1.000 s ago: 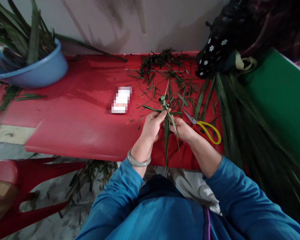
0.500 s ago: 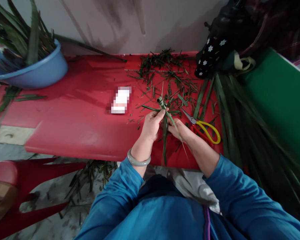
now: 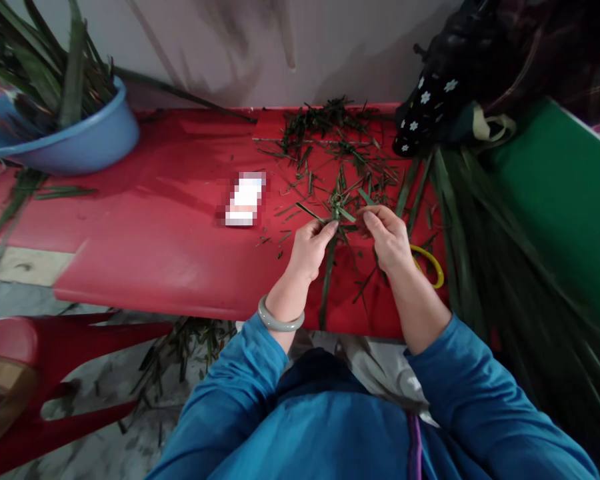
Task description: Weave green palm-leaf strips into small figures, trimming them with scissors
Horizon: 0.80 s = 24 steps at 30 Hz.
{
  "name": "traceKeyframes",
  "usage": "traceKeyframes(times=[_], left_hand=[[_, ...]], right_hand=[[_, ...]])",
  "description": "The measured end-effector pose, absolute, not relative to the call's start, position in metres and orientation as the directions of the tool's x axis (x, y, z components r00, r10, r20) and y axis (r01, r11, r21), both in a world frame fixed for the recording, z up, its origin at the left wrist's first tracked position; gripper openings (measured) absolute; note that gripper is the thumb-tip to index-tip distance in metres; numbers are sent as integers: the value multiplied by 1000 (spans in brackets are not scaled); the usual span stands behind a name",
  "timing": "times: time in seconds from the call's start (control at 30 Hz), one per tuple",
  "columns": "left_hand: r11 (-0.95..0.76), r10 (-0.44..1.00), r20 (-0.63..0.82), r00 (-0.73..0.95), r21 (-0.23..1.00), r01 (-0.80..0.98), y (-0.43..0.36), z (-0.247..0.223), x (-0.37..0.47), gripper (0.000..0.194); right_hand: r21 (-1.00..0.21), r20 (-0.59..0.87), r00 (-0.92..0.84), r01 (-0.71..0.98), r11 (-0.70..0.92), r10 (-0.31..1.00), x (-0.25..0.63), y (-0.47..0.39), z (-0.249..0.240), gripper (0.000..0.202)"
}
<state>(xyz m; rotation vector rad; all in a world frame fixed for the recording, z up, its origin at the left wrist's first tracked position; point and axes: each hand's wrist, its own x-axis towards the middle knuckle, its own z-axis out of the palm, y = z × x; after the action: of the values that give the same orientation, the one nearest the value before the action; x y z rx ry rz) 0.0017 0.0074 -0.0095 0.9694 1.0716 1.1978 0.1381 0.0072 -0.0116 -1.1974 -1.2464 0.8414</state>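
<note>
My left hand (image 3: 313,250), a grey bangle on its wrist, pinches a small woven piece of green leaf (image 3: 337,208) between thumb and fingers. Loose leaf strips stick out of it, one long strip (image 3: 328,287) hanging down toward the table's front edge. Just to the right, my right hand (image 3: 391,241) has its thumb and fingers closed on the end of a short leaf strip (image 3: 347,215) from the piece; the fingertips are slightly blurred. Behind my right wrist lie scissors, of which only a yellow handle (image 3: 434,268) shows; their blades are hidden.
Leaf scraps (image 3: 325,123) litter the red table (image 3: 155,260). A blurred-out phone-like object (image 3: 247,200) lies left of my hands. At far left stands a blue basin (image 3: 95,137) of leaves. Long leaves (image 3: 475,267) and a green board (image 3: 555,213) are at right; a red stool (image 3: 90,340) is lower left.
My right hand has moved from below the woven piece up and out to its right, now covering most of the scissors. My left hand keeps its pinch on the piece.
</note>
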Motion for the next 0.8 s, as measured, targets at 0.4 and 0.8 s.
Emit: traceKeyframes(times=[0.4,0.8], left_hand=[[69,985,-55,165,994,-85,5,-12,5,19],[81,981,-64,181,992,-92,5,-13,6,17]], right_hand=[[-936,229,45,284,208,972,134,4,-10,27],[-935,234,135,305,184,963,129,2,-13,27]])
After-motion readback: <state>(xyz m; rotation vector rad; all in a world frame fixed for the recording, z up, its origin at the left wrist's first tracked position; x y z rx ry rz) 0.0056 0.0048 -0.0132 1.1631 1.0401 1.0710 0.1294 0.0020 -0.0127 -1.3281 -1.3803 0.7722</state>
